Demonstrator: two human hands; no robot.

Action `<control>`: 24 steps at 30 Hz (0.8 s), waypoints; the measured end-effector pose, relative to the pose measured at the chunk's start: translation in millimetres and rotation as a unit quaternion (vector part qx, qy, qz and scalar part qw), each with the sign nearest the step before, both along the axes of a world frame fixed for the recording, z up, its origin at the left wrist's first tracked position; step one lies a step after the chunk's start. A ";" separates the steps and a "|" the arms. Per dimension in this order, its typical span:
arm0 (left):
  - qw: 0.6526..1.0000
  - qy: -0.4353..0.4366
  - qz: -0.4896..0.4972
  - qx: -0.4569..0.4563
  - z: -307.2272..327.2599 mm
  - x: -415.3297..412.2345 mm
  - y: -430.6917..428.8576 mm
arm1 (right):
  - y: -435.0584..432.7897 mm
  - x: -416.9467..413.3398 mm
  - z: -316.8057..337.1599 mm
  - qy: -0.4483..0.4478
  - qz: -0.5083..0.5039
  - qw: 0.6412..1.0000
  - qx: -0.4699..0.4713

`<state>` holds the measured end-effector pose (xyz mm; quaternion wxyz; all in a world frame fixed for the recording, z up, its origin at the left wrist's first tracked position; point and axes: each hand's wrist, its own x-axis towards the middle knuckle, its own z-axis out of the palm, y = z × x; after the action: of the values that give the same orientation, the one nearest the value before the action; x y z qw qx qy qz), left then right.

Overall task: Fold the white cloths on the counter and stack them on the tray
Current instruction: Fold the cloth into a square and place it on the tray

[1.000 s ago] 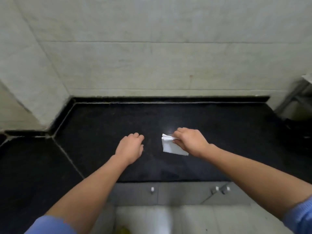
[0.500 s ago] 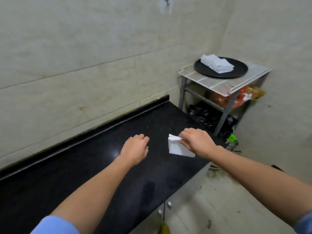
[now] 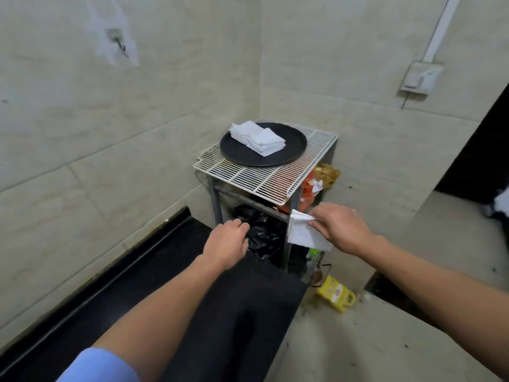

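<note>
My right hand (image 3: 338, 227) pinches a folded white cloth (image 3: 301, 232) in the air, past the right end of the black counter (image 3: 214, 312) and below the rack's top. My left hand (image 3: 227, 244) hovers over the counter's end with loosely curled fingers, holding nothing. A round black tray (image 3: 294, 150) sits on a white wire rack (image 3: 264, 177) in the corner. Two piles of folded white cloths (image 3: 257, 137) lie on the tray's left half.
Under the rack's top sit a black plastic bag (image 3: 261, 232) and orange packets (image 3: 311, 194). A yellow packet (image 3: 336, 297) lies on the floor beside the counter's end. Tiled walls close in the corner; a switch box (image 3: 420, 78) hangs on the right wall.
The view has swung right from the counter to the rack and tray. My right hand has carried the folded cloth off the counter toward the rack; my left hand has moved along with it.
</note>
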<state>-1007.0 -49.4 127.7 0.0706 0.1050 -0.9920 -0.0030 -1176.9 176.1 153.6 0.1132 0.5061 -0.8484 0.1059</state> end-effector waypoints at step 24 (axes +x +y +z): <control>0.965 0.072 0.248 0.052 26.3 -288.3 -80.6 | -195.3 -366.7 91.8 -0.004 0.132 0.987 -0.095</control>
<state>-1295.3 -129.9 154.0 0.1348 0.3505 -0.9257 -0.0450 -1543.6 -19.2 245.3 0.1427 0.6003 -0.7605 0.2023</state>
